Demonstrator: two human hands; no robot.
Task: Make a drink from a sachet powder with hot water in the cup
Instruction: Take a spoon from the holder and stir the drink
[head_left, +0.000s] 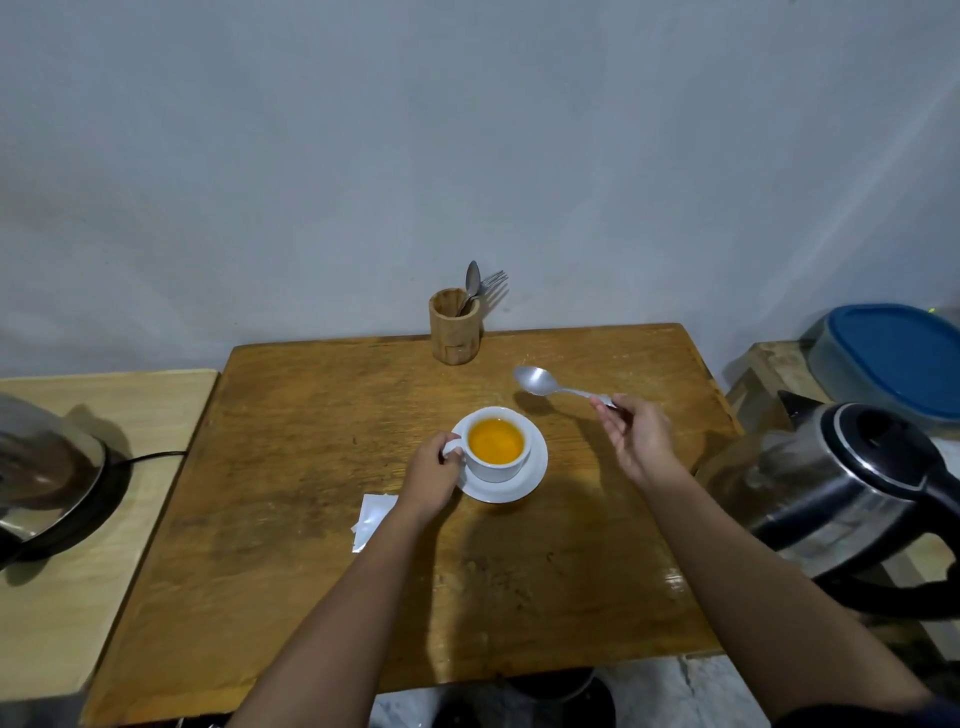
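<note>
A white cup (500, 464) full of orange drink stands on a white saucer (535, 475) in the middle of the wooden table (322, 545). My left hand (434, 475) grips the cup's handle on its left side. My right hand (636, 439) pinches the end of a metal spoon (540, 383), which hovers above the table to the right of and beyond the cup, bowl pointing left. A torn white sachet (371, 517) lies flat on the table, partly hidden by my left forearm.
A wooden holder (455, 327) with a spoon and a fork stands at the table's far edge. A steel kettle (852, 483) sits at the right edge, another steel appliance (47, 473) with a cord on the left side table. A blue-lidded container (898, 358) is far right.
</note>
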